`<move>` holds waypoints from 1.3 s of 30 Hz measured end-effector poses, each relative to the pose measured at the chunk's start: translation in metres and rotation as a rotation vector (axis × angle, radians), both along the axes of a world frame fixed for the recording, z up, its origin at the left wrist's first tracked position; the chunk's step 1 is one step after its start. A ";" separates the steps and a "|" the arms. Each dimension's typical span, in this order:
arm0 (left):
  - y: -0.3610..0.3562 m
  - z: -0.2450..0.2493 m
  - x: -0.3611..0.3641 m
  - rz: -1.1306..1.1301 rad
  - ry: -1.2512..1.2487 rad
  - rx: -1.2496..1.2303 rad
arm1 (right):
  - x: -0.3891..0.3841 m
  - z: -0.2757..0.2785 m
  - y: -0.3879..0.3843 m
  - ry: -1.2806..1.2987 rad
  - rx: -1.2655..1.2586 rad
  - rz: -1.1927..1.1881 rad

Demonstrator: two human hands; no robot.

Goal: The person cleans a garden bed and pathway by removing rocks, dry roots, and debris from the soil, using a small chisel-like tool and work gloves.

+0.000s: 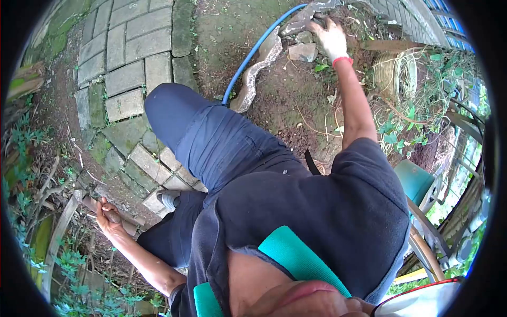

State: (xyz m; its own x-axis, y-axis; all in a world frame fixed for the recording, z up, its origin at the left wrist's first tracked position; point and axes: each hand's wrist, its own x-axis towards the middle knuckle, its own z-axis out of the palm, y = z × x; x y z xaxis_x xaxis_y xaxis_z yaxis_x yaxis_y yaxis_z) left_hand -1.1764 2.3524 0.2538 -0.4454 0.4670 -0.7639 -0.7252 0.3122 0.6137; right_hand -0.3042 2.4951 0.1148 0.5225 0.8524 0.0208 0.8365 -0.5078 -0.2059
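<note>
My left hand (109, 217) is low at the left, its fingers wrapped round the brown handle (125, 224) of a tool. A pale, blunt end of it shows beyond the fingers; which tool it is I cannot make out. My right hand (331, 41) wears a white glove with a red cuff and reaches far out to the top. Its darkened fingers are bent down at the rough stone edging (299, 24), and whatever lies under them is hidden. A loose flat stone (303, 52) lies on the soil just beside the glove.
A blue hose (257, 46) curves along the wavy edging (255, 71). Grey paving blocks (127, 76) lie to the left. Bare soil (290, 100) spreads before my bent knee. A pale pot-like container (395, 74) with tangled vines stands at right, near a green chair (413, 182). Plants grow at lower left.
</note>
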 end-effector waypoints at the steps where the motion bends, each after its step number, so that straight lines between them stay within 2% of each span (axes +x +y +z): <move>1: -0.004 -0.003 -0.003 -0.005 0.016 -0.038 | 0.024 -0.015 0.014 0.345 -0.017 0.001; 2: -0.008 -0.005 -0.002 -0.006 0.034 -0.077 | 0.045 -0.031 0.024 0.691 -0.033 0.004; 3: -0.009 -0.006 0.003 0.049 0.098 -0.099 | 0.049 -0.031 0.028 0.602 0.042 -0.009; 4: -0.012 -0.004 0.006 0.012 0.120 -0.127 | 0.052 -0.028 0.035 0.516 0.115 -0.022; 6: -0.018 0.004 0.010 -0.079 0.168 -0.192 | 0.049 -0.030 0.033 0.642 0.102 -0.012; 7: -0.017 0.003 0.019 -0.018 0.276 -0.221 | 0.040 -0.034 0.032 0.663 0.130 -0.036; 8: -0.014 -0.002 0.017 -0.033 0.270 -0.233 | 0.035 -0.033 0.036 0.674 0.173 -0.061; 9: -0.019 -0.004 0.007 -0.052 0.262 -0.242 | 0.025 -0.027 0.030 0.362 0.103 -0.039; 11: -0.017 -0.016 -0.001 -0.045 0.245 -0.239 | 0.016 -0.022 0.015 0.151 -0.047 0.091; 12: -0.014 -0.022 -0.004 -0.016 0.240 -0.225 | 0.012 -0.024 0.006 0.219 -0.037 0.090; 14: -0.003 -0.037 0.002 0.005 0.216 -0.207 | 0.009 -0.026 0.002 0.161 -0.091 0.131; 17: 0.006 -0.035 -0.007 -0.020 0.253 -0.250 | -0.005 -0.015 -0.012 0.084 -0.179 0.196; 20: 0.008 -0.024 -0.009 -0.131 0.175 -0.207 | -0.031 0.003 -0.018 -0.117 -0.255 0.241; 21: 0.007 -0.022 -0.006 -0.104 0.179 -0.209 | -0.031 0.001 -0.014 -0.138 -0.294 0.246; 23: 0.005 -0.022 -0.001 -0.089 0.203 -0.236 | -0.029 0.007 0.006 -0.080 -0.340 0.091; 24: 0.004 -0.021 0.000 -0.083 0.218 -0.251 | -0.030 0.015 0.018 -0.049 -0.365 0.012; 25: 0.005 -0.020 0.004 -0.050 0.214 -0.266 | -0.062 0.090 0.023 -0.023 -0.418 -0.029; 27: 0.007 -0.017 0.001 -0.077 0.273 -0.294 | -0.058 0.051 0.006 -0.055 -0.302 0.020; 29: 0.008 -0.025 0.007 -0.078 0.273 -0.277 | -0.021 -0.022 -0.005 -0.051 -0.104 0.116; 30: 0.007 -0.024 0.007 -0.067 0.284 -0.276 | -0.023 -0.012 -0.014 0.093 -0.072 0.099; 31: 0.007 -0.026 0.008 -0.055 0.293 -0.272 | -0.027 -0.014 -0.026 0.078 -0.081 0.070; 34: 0.005 -0.031 0.005 -0.148 0.283 -0.258 | -0.045 -0.034 -0.051 -0.012 -0.026 0.043; 36: 0.006 -0.025 0.017 -0.134 0.309 -0.291 | -0.064 -0.045 -0.056 -0.103 0.050 0.000; 37: 0.005 -0.021 0.017 -0.145 0.306 -0.304 | -0.066 -0.054 -0.050 -0.177 0.251 0.004; 39: 0.005 -0.007 0.018 -0.242 0.274 -0.326 | -0.067 -0.031 -0.028 -0.120 0.118 -0.073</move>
